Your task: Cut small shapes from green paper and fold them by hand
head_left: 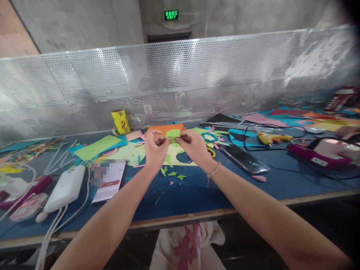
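Between my two hands, above the middle of the blue table, is a small piece of bright green paper [173,133]. My left hand [156,145] pinches its left side between thumb and fingers. On the right edge, my right hand [192,143] grips it the same way. Larger pale green paper sheets [128,153] and an orange sheet [157,128] lie beneath and behind the hands. Just in front of them, several small cut green paper leaves [172,173] are scattered. A blue paper ring [209,137] rests right of my right hand.
A smartphone [244,158] and a yellow glue gun [274,138] lie to the right, near a purple power strip [320,155]. On the left are a lit phone [109,180] and a white power bank [65,188] with cables. A perforated metal screen [180,82] borders the back.
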Demonstrator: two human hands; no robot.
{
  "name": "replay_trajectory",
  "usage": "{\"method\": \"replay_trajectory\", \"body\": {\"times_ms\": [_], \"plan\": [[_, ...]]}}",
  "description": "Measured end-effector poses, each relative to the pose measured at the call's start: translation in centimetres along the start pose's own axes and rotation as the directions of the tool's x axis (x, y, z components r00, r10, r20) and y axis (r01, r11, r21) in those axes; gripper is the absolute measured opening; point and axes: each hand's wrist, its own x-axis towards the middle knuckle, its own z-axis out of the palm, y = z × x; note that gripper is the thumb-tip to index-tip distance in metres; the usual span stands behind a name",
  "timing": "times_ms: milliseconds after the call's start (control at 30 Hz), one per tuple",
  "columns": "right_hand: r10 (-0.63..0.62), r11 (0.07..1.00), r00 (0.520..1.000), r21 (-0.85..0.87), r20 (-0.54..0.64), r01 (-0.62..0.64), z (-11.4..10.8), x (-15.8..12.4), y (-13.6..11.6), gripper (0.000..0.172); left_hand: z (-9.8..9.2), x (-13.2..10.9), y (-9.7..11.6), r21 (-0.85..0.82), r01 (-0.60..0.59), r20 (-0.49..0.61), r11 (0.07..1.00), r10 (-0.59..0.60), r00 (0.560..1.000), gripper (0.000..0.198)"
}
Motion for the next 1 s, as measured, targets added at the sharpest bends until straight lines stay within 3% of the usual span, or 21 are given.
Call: {"method": "replay_trajectory", "body": {"times_ms": [167,267,367,433,633,1000], "plan": [[-0.099,0.995,0.995,0.023,-0.009,0.100,-0.12,-0.21,-0.20,0.017,0.08,0.02,-0.39,-0.024,-0.039,0.029,0.999,0.039,0.999,0.023],[-0.171,0.981,0.985,-0.088,-0.001,0.171,-0.29,-0.16,-0.23,0.009,-0.12,0.08,-0.31,0.099,-0.179,0.043,0.979,0.175,0.984,0.015],[-0.155,0.980,0.988,-0.130,-0.018,0.152,-0.45,-0.03,-0.31,0.011,-0.41,0.11,-0.09,0.227,-0.353,0.126,0.908,0.332,0.935,0.005],[-0.130,0.984,0.991,-0.125,-0.033,0.125,-0.53,0.03,-0.37,0.012,-0.54,0.15,-0.03,0.264,-0.407,0.165,0.874,0.375,0.912,0.007],[-0.157,0.968,0.987,-0.200,-0.016,0.151,-0.70,0.13,-0.28,0.013,-0.70,0.44,-0.11,0.300,-0.397,0.162,0.867,0.364,0.917,0.011],[-0.272,0.929,0.962,-0.255,0.022,0.269,-0.72,0.10,0.37,0.013,-0.67,0.57,-0.21,0.317,-0.264,0.165,0.911,0.222,0.961,0.014]]}}
